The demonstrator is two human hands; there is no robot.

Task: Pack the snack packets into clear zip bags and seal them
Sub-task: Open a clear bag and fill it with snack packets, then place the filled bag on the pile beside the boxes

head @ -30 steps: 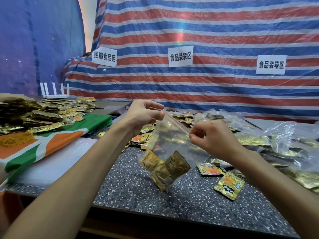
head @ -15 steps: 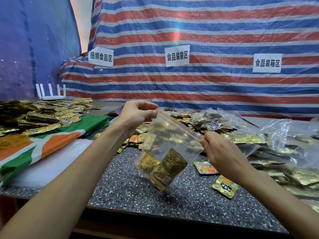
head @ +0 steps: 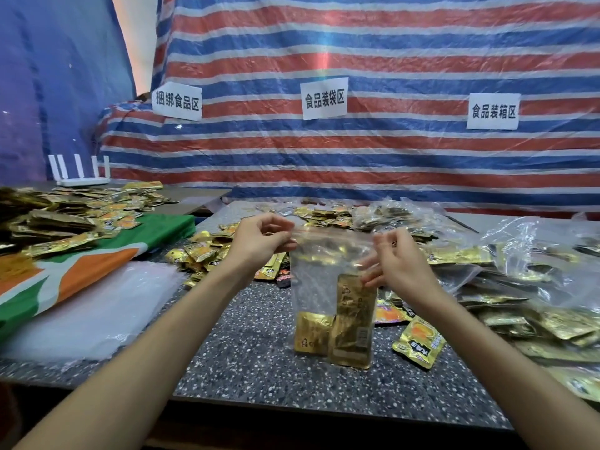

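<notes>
Fingers [head: 283,237] of my left hand [head: 259,245] are pinching one top corner of the zip bag [head: 316,271], my right hand [head: 401,266] pinching the other; it is hanging over the worktop [head: 253,355], snack packets [head: 352,326] inside. I am sealing, I judge; next is pressing along the strip.

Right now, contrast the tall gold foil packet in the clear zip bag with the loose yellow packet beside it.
The tall gold foil packet stands upright inside the clear zip bag, mostly gold; the loose yellow packet lies flat on the speckled counter, orange-printed. Both are foil.
</notes>
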